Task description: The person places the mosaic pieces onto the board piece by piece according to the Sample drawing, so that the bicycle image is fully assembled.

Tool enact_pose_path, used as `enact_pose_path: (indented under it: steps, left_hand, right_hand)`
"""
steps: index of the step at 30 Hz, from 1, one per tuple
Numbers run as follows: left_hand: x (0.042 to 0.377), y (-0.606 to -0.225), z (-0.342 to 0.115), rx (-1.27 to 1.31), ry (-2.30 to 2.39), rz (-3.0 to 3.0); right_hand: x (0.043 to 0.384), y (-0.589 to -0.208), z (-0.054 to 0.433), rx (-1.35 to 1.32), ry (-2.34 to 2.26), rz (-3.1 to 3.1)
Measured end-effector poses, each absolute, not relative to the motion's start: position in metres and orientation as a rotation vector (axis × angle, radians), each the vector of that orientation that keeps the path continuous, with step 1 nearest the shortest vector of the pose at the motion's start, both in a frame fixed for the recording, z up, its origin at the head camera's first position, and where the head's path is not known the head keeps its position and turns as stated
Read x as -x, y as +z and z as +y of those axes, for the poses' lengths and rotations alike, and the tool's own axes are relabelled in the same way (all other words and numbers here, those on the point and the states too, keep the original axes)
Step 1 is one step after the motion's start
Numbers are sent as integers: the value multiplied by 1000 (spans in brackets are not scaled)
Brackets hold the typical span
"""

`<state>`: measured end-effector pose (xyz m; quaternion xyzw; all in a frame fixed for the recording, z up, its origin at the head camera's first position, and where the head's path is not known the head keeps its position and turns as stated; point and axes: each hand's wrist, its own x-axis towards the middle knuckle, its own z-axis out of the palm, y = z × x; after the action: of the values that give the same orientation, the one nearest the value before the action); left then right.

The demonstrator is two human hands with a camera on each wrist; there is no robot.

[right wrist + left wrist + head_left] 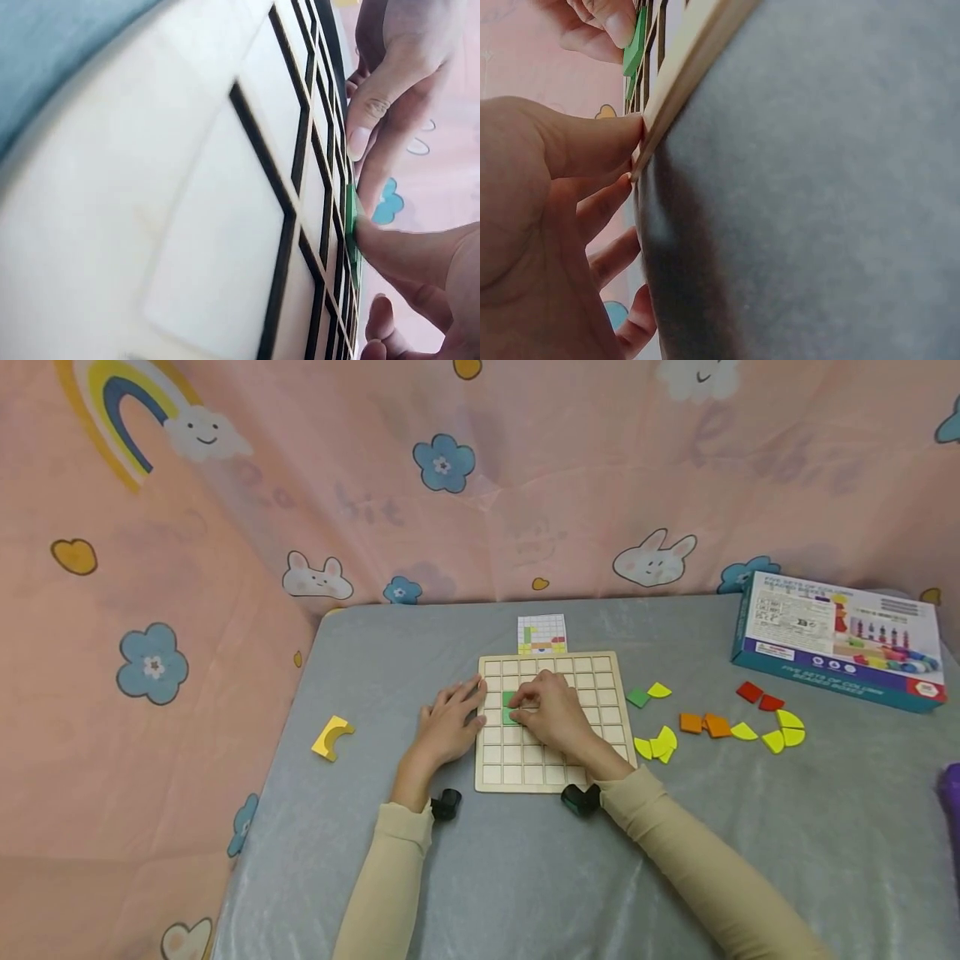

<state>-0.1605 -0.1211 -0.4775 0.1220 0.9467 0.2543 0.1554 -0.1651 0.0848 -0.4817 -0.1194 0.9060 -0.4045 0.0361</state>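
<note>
A wooden grid board (533, 774) lies flat on the table. My left hand (447, 722) rests at its left edge; in the left wrist view the thumb (604, 146) touches the rim and the other fingers are spread. Over the board, my right hand (553, 714) pinches a green square tile (635, 49) at the grid's left part. Green also shows just above that spot in the head view, partly covered by the fingers. In the right wrist view the thumb meets the green tile (350, 214). A pattern card (542, 633) lies beyond the board's far edge.
Right of the board lie a green tile (638, 697), yellow quarter-round pieces (664, 742), orange squares (691, 723) and red pieces (749, 692). A yellow arch block (332, 738) lies far left. A printed box (840, 639) stands at the back right.
</note>
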Motion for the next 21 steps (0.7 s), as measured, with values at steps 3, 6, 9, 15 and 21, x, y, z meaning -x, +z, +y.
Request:
enact_pose_path:
  steps: [3, 6, 9, 15, 21]
  left_hand:
    - [161, -476, -121, -354, 728, 2711]
    - [161, -476, -121, -354, 721, 2715]
    - [160, -476, -121, -354, 713, 2718]
    - [159, -475, -121, -365, 722, 2709]
    - [158, -474, -121, -374, 737, 2708]
  right_hand:
    - [164, -481, 84, 345, -1261, 2774]
    - [164, -480, 84, 339, -1246, 2780]
    - [163, -479, 86, 340, -1217, 2804]
    - [161, -482, 103, 311, -1278, 2790]
    - [157, -484, 135, 300, -1351, 2775]
